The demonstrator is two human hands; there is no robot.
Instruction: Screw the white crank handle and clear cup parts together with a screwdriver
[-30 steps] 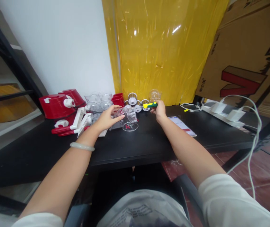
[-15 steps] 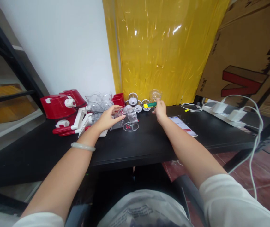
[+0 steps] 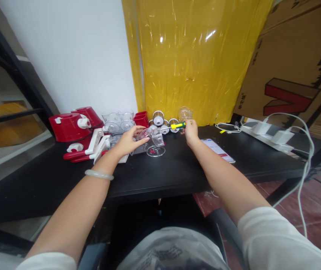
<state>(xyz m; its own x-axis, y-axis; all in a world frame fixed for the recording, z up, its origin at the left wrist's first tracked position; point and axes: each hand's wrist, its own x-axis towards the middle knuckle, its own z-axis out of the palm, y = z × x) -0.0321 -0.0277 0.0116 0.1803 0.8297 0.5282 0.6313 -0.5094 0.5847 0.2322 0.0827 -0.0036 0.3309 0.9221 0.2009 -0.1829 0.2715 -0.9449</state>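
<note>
My left hand (image 3: 132, 140) is closed around a clear plastic part (image 3: 157, 137), thumb in front and fingers over the top. In my right hand (image 3: 190, 131) is a screwdriver (image 3: 178, 125) with a green and yellow handle. Its thin shaft points left at the clear part; whether the tip touches a screw is too small to tell. Just below the clear part, a clear round piece (image 3: 156, 150) with small red items in it lies on the black table (image 3: 160, 174).
Red housings (image 3: 69, 126) and white-and-red handles (image 3: 95, 146) stand at left. Behind are clear cups (image 3: 118, 120), a red square container (image 3: 141, 119) and several metal-and-white drums (image 3: 158, 118). To the right lie a phone (image 3: 218, 150) and a power strip (image 3: 267, 137).
The screwdriver handle has turned about its axis, showing more yellow now. My right fingers have shifted slightly on it. My left hand and the clear part stay nearly in place.
</note>
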